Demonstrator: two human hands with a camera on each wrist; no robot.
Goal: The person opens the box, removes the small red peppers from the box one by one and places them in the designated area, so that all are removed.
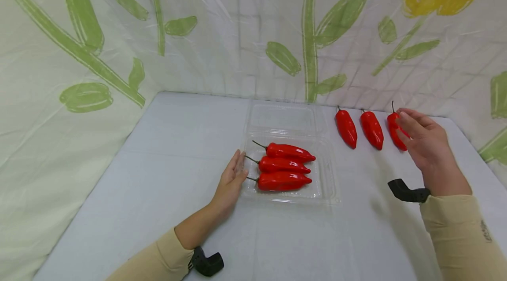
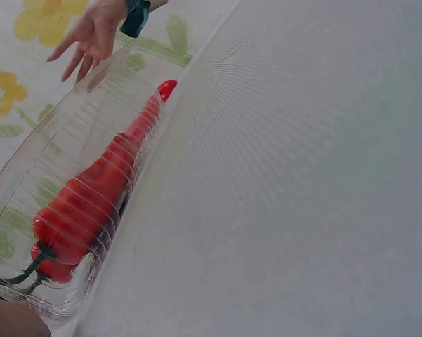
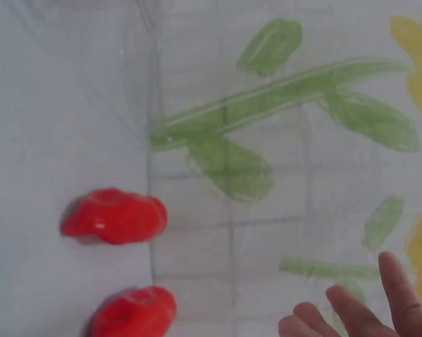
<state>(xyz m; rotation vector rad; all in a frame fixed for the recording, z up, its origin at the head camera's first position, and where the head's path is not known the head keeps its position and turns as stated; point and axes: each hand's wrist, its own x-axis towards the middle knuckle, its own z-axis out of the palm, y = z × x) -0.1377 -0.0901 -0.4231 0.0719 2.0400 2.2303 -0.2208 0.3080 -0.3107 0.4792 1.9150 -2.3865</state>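
Note:
Three red peppers (image 1: 284, 166) with dark stems lie side by side in a clear plastic clamshell box (image 1: 326, 184), its lid (image 1: 283, 116) folded back. My left hand (image 1: 229, 180) rests against the left wall of the box with its fingers extended. In the left wrist view the peppers (image 2: 91, 196) show through the ribbed wall. Three more red peppers stand in a row at the back right: a left one (image 1: 346, 128), a middle one (image 1: 372, 129) and a right one (image 1: 394, 125). Over the rightmost, my right hand (image 1: 429, 149) hovers with loosely bent fingers, partly covering it.
A white table (image 1: 166, 140) carries everything. Behind it hangs a whitish sheet (image 1: 222, 52) printed with green stems and yellow flowers, meeting the table's back edge. Black wrist bands (image 1: 408, 191) sit at both cuffs.

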